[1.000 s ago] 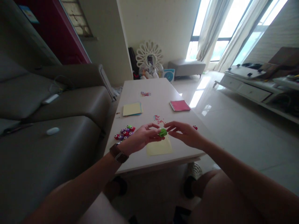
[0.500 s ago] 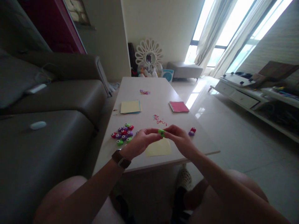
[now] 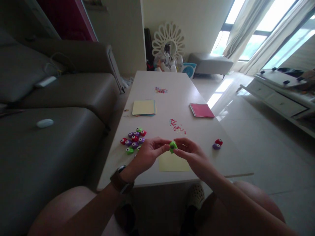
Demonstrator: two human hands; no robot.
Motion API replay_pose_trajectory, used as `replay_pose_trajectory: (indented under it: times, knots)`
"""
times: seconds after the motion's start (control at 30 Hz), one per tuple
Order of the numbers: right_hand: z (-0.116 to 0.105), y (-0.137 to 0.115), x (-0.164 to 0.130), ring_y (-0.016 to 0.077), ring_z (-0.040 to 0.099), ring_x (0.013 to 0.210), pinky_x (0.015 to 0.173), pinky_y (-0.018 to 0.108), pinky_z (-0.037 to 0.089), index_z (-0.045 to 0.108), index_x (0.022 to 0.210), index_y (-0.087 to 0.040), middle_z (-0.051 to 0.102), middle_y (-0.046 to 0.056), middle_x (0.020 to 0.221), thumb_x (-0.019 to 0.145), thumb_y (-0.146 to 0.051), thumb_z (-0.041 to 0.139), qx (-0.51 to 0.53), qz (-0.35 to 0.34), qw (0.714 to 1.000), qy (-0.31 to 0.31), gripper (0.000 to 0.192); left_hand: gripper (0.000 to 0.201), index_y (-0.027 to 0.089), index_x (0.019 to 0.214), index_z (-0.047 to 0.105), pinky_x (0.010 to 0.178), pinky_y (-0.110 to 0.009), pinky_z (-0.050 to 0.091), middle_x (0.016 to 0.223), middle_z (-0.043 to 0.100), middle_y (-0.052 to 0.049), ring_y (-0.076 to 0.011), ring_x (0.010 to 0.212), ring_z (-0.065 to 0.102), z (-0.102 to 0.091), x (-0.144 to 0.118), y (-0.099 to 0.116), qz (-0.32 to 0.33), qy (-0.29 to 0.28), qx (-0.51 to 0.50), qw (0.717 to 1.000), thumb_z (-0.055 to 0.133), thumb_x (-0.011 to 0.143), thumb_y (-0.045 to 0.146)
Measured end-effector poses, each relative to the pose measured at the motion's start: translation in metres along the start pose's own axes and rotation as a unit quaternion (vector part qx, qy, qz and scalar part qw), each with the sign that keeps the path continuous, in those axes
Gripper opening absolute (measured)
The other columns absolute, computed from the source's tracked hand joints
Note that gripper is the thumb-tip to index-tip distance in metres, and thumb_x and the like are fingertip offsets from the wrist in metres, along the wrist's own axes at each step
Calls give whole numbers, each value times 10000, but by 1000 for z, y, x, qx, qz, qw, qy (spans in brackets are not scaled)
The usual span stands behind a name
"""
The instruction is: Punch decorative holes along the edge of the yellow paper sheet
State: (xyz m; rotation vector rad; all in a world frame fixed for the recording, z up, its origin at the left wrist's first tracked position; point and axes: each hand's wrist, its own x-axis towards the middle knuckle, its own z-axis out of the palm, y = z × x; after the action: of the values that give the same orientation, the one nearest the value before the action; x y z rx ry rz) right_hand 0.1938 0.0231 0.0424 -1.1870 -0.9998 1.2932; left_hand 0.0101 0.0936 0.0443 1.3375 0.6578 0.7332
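Observation:
Between my left hand [image 3: 153, 149] and my right hand [image 3: 190, 151] is a small green craft punch [image 3: 173, 147], with a dark spot on the side facing me. The fingers and thumbs of both hands pinch it from either side. It is held just above a pale yellow sheet of paper [image 3: 173, 164]. Left of my left hand lies a cluster of similar red, purple and green punches [image 3: 134, 138], partly hidden by that hand. A red punch [image 3: 219, 142] and a purple punch [image 3: 216, 146] sit to the right of my right hand.
Red paper bits [image 3: 176, 126] lie beyond my hands, and a multicoloured pile of bits [image 3: 161, 90] farther back. A stack of coloured paper [image 3: 144, 107] is at left, a pink pad [image 3: 202, 110] at right. The white table [image 3: 177, 82] stands beside a grey sofa [image 3: 83, 88].
The green punch has been turned between my fingers, so its dark-spotted side shows more fully. My view has tilted down and shifted left. Both hands still hold the punch.

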Motion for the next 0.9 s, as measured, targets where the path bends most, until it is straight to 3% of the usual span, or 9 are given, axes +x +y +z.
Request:
replay_pose_trajectory:
  times: [0.13,0.23,0.5,0.57,0.67,0.9]
  knots:
    - [1,8,9,188,675,917,883,352,525,718,998,-196,735,64,990,752,-395,849,-24,46,997,-61,343,292,182,1037,796,842,-321,527,954,736,-65,-193,917,679,-3,2,-6,29,7,36,999,760,878,424]
    - [3,12,14,183,658,890,855,342,518,707,974,-189,720,56,958,770,-414,832,-34,36,996,-73,329,268,189,1053,798,830,-316,513,979,711,-67,-184,906,663,-2,4,-6,40,22,73,996,723,911,404]
    - [-3,14,14,140,514,713,624,274,425,665,1089,-168,559,8,804,958,-478,643,-138,11,979,-147,337,182,203,1010,805,783,-302,486,894,716,-43,-168,837,651,0,6,-4,61,29,116,991,697,939,331]
    - [-6,15,14,137,488,701,604,271,395,654,1083,-172,536,0,792,976,-469,617,-165,-4,975,-148,318,171,211,1012,803,769,-293,477,902,721,-38,-163,830,644,2,6,-4,69,28,123,990,701,939,327]
    - [-11,15,13,125,432,677,588,271,343,616,916,-171,499,-12,754,970,-431,621,-221,-51,967,-115,265,178,211,1006,798,773,-293,475,929,736,-41,-168,847,643,5,8,-4,71,23,124,989,704,937,345]
    - [-22,8,10,94,314,573,521,272,229,467,685,-190,351,-58,614,931,-399,652,-284,-83,951,-91,373,338,173,1045,714,707,-287,477,895,702,-38,-170,795,618,6,12,-13,5,-14,125,992,672,933,490]
